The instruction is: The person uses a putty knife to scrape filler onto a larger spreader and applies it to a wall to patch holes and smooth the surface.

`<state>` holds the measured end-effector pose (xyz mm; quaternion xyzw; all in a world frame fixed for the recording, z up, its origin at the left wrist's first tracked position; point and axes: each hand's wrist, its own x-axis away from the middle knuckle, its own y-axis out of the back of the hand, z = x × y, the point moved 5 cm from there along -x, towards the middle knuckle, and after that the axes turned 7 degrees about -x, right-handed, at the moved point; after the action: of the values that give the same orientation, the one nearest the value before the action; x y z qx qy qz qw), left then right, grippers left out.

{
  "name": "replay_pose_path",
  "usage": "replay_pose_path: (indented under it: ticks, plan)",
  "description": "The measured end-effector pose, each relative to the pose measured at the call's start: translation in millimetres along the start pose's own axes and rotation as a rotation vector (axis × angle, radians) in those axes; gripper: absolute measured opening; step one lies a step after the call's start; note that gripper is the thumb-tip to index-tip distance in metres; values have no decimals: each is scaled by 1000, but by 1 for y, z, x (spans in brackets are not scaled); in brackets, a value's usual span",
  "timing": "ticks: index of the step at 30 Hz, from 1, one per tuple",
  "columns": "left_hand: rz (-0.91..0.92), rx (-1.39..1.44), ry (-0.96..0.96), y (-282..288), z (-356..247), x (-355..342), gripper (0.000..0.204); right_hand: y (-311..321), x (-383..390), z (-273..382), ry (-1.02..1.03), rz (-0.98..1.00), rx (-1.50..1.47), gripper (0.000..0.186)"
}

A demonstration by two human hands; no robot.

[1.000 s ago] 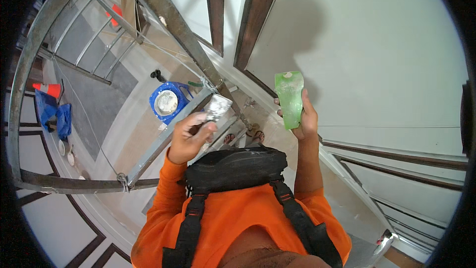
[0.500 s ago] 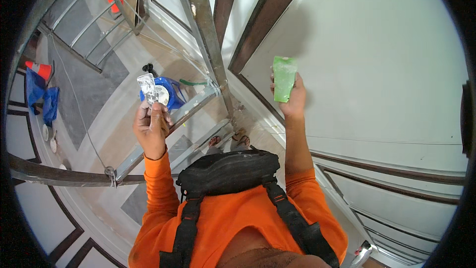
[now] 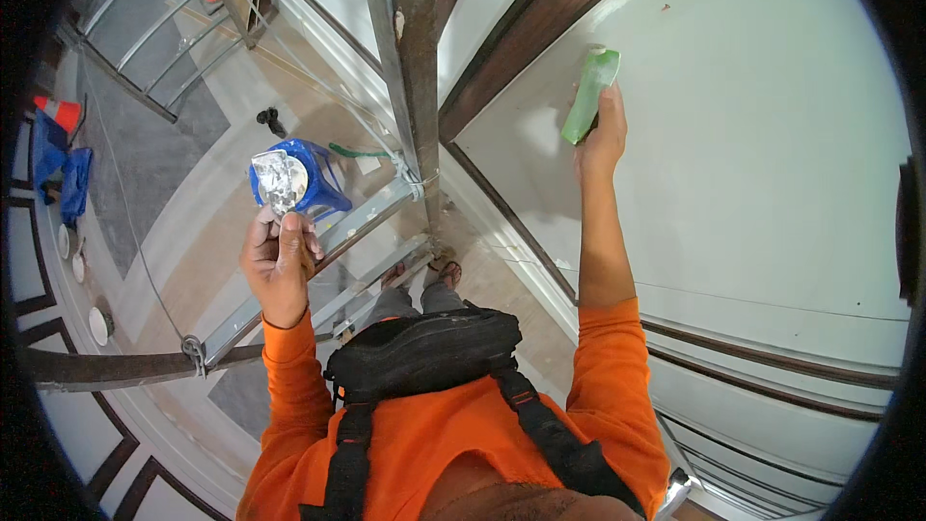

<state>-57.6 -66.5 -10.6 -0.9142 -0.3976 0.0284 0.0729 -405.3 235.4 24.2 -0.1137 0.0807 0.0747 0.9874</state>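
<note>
My left hand (image 3: pixel 278 265) is closed round the handle of a putty knife (image 3: pixel 278 179), its blade smeared with white filler. Below the knife, on the floor, stands a blue plastic stool (image 3: pixel 333 195) with a round pale thing on it, partly hidden by the blade. Out to the right, my right hand (image 3: pixel 605 135) grips a green putty spreader (image 3: pixel 585 104) with white filler at its upper corner. The spreader is at the pale wall panel (image 3: pixel 762 164); whether its edge touches, I cannot tell. A glossier patch shows along the panel's upper edge.
A metal scaffold post (image 3: pixel 413 68) rises between my hands, joined to a crossbar (image 3: pixel 362 217) tied with wire. Dark trim (image 3: pixel 540 24) frames the panel. Farther left lie a traffic cone (image 3: pixel 60 114), blue bags (image 3: pixel 75 178) and a white tub (image 3: pixel 100 325).
My right hand has moved up and right along the panel, and the spreader has turned to lean right. My left hand with the putty knife has shifted slightly left and down.
</note>
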Motion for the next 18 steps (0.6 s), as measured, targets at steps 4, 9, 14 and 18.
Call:
replay_pose_path:
  ticks: [4, 9, 14, 18]
  plan:
    - [-5, -48, -23, 1, -1, -1, 25, -14, -1, -8, -219, 12, -403, 46]
    - [11, -55, -16, 2, -2, -1, 25, -16, 20, -25, -232, 32, -474, 46]
    - [-5, -71, -20, 2, -1, 1, 25, -23, 15, 19, 487, 187, 823, 46]
    - [-22, -86, -6, 0, -1, 2, 27, -27, -7, 46, 1000, 331, 1301, 52]
